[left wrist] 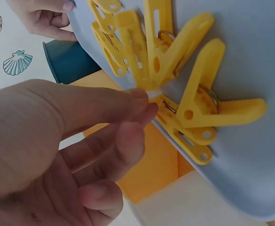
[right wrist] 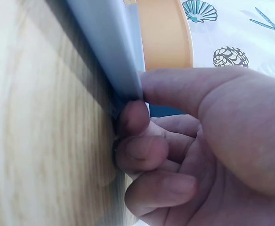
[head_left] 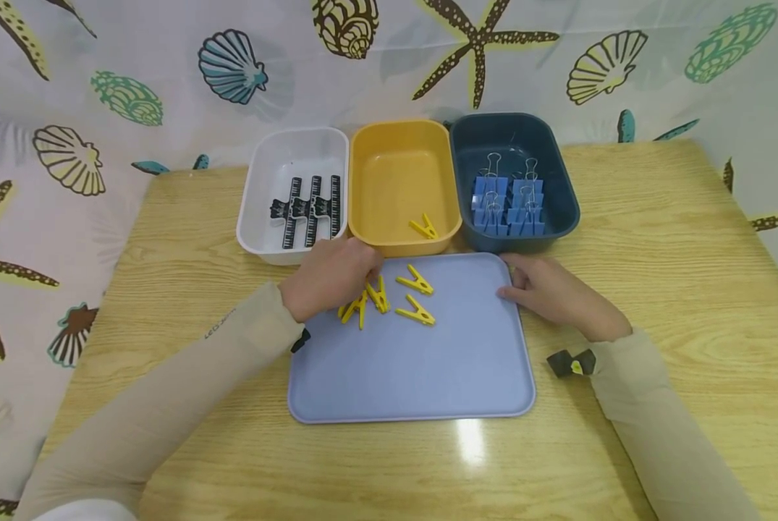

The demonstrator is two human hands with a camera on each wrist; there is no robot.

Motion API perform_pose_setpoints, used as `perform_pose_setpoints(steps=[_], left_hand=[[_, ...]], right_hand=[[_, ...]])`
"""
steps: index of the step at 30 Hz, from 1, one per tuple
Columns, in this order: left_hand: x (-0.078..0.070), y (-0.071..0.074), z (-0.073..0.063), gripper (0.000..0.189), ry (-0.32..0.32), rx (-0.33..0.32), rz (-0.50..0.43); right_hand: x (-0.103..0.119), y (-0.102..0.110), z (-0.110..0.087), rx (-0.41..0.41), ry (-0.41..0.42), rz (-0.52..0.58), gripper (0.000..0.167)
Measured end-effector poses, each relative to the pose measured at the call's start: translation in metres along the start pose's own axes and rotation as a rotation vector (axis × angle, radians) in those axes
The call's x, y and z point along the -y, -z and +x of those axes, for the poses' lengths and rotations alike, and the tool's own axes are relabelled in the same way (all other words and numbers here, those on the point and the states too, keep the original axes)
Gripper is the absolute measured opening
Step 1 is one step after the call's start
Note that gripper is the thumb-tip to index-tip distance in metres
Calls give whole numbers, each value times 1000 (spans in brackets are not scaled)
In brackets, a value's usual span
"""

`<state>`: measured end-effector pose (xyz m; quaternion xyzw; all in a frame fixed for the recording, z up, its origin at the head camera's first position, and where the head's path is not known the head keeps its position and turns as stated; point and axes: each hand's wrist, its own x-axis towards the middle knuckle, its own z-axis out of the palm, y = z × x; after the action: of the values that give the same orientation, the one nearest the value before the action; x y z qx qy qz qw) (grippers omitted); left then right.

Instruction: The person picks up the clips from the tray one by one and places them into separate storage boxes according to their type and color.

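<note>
My left hand (head_left: 334,275) is over the far left part of a pale blue tray (head_left: 415,376). In the left wrist view its thumb and index finger pinch the end of a blurred yellow clothespin (left wrist: 133,47). Around it on the tray lie several more yellow clothespins (head_left: 416,311), some overlapping. At the tray's far right corner, my right hand (head_left: 548,289) grips the rim, thumb on top and curled fingers against the side and underneath, as the right wrist view shows. One yellow clothespin (head_left: 424,227) lies in the yellow bin (head_left: 402,181).
Behind the tray three bins stand side by side. The white bin (head_left: 265,163) holds black clips with a piano-key pattern (head_left: 313,210). In the dark blue bin (head_left: 567,210) are several blue binder clips (head_left: 509,206). A shell-print cloth (head_left: 389,79) hangs behind the wooden table (head_left: 656,253).
</note>
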<state>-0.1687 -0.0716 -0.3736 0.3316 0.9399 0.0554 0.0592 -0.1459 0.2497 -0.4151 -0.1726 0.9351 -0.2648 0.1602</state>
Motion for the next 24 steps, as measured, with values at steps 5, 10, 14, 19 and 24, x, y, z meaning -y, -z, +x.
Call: perform_pose_setpoints(steps=[5, 10, 14, 19, 24], left_hand=[[-1, 0, 0, 14, -31, 35, -6], [-3, 0, 0, 11, -72, 57, 17], [-3, -3, 1, 22, -126, 69, 82], [-2, -5, 1, 28, -151, 79, 106], [-1, -6, 2, 27, -154, 74, 100]], right_hand=[[1, 0, 0, 4, -2, 9, 40], [1, 1, 0, -3, -9, 3, 40], [0, 0, 0, -2, -9, -3, 42], [0, 1, 0, 5, -14, -3, 43], [0, 1, 1, 6, -11, 1, 44]])
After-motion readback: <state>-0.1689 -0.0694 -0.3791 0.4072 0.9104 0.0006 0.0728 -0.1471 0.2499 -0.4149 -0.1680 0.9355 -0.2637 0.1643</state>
